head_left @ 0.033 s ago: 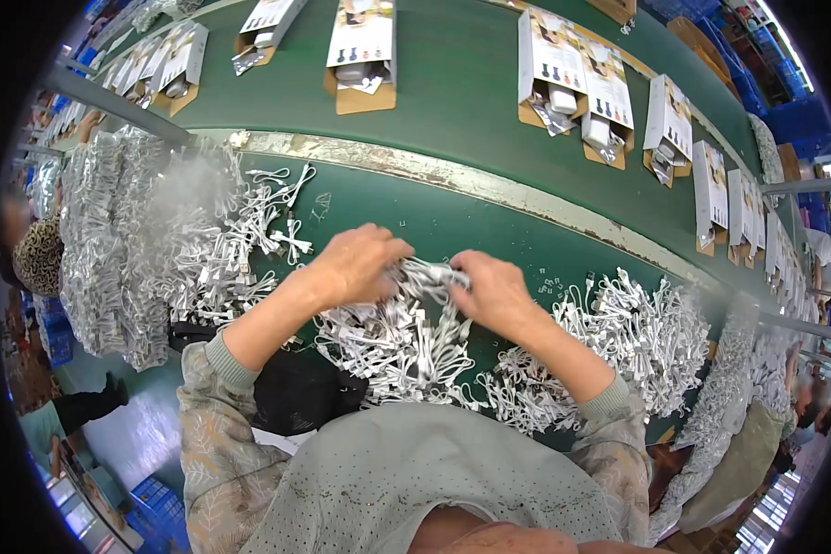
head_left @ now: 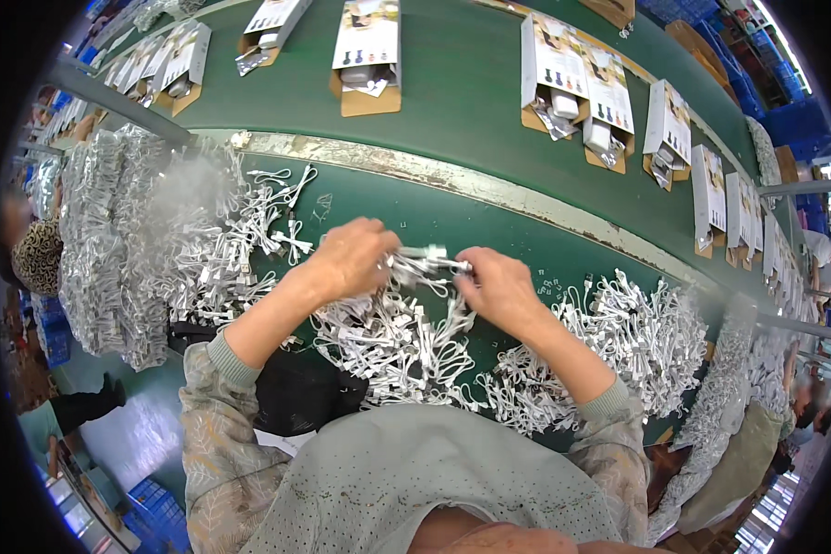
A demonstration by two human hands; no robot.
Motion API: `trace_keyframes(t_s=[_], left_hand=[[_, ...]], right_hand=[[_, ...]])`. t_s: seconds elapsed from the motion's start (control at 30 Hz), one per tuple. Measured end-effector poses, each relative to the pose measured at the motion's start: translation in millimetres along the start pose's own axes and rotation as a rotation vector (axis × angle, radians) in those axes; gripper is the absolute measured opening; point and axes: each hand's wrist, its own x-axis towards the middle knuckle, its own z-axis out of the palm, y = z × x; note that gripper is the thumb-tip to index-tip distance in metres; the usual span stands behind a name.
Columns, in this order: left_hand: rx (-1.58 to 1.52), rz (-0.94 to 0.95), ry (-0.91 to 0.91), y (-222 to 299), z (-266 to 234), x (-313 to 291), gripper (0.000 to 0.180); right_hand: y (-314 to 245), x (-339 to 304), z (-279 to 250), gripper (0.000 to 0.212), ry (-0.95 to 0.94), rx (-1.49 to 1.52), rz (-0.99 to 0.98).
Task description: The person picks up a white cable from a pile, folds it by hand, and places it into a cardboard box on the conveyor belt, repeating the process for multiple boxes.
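Observation:
My left hand point(head_left: 353, 260) is closed around a bunch of white cables point(head_left: 423, 262), whose plug ends stick out to the right. My right hand point(head_left: 500, 290) pinches a cable end at the right of that bunch. Both hands are above a heap of white coiled cables point(head_left: 397, 346) on the green worktop. More white cables lie in a pile point(head_left: 632, 342) to the right and in another point(head_left: 240, 249) to the left. The undersides of my fingers are hidden, and the bunch is partly blurred.
Beyond a worn metal rail point(head_left: 452, 189), open printed boxes point(head_left: 367, 57) stand along a green belt. Plastic-wrapped bundles point(head_left: 111, 249) are stacked at the left. A black cloth-like item point(head_left: 305, 392) lies by my left forearm. Small clear bits dot the worktop.
My left hand has shifted slightly left and the cable bunch has spread, showing its plug ends. The boxes on the belt have moved slightly to the right.

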Motion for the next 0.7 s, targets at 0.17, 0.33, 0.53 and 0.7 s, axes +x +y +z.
trace_keyframes(t_s=[0.17, 0.33, 0.53, 0.7], left_hand=[[-0.485, -0.094, 0.288, -34, -3, -5, 0.015], [-1.165, -0.182, 0.214, -46, -11, 2, 0.015], [-1.023, -0.203, 0.418, -64, 6, 20, 0.021], [-1.204, -0.222, 0.340, -66, 10, 17, 0.021]], right_hand=[[-11, 1, -34, 0.020, -0.119, 0.221, 0.289], [4, 18, -40, 0.023, -0.144, 0.897, 0.569], [8, 75, -17, 0.021, 0.098, 1.282, 0.560], [11, 144, 1, 0.017, 0.332, 1.491, 0.582]])
